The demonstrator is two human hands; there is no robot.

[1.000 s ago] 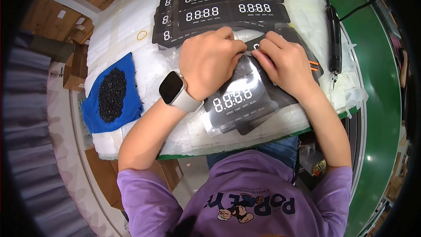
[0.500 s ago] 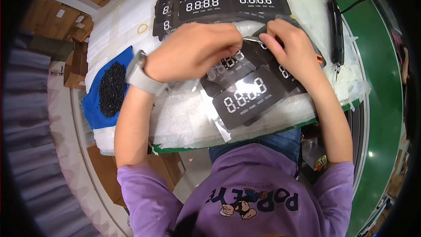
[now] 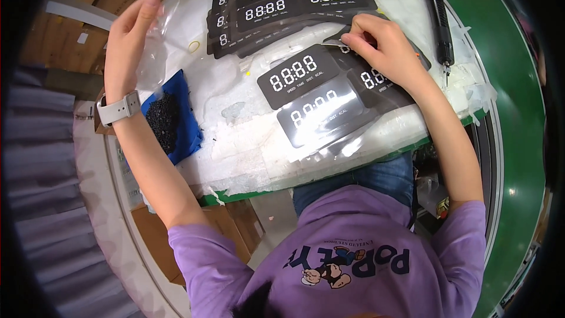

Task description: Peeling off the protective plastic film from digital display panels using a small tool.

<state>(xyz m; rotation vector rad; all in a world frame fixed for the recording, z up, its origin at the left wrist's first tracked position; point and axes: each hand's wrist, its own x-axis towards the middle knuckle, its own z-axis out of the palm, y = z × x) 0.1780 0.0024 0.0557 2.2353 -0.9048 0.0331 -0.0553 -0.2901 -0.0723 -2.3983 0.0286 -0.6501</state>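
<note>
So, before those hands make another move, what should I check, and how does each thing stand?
1. Film in the left hand: ok, held up at the far left.
2. Left hand away from the near panels: ok, well apart.
3. Right hand at the near panels: ok, though what its fingertips pinch is cannot tell.
4. Film clear of the blue cloth: cannot tell; they overlap in this view.
5. Screwdriver out of the hands: ok, lying at the table's right.
</note>
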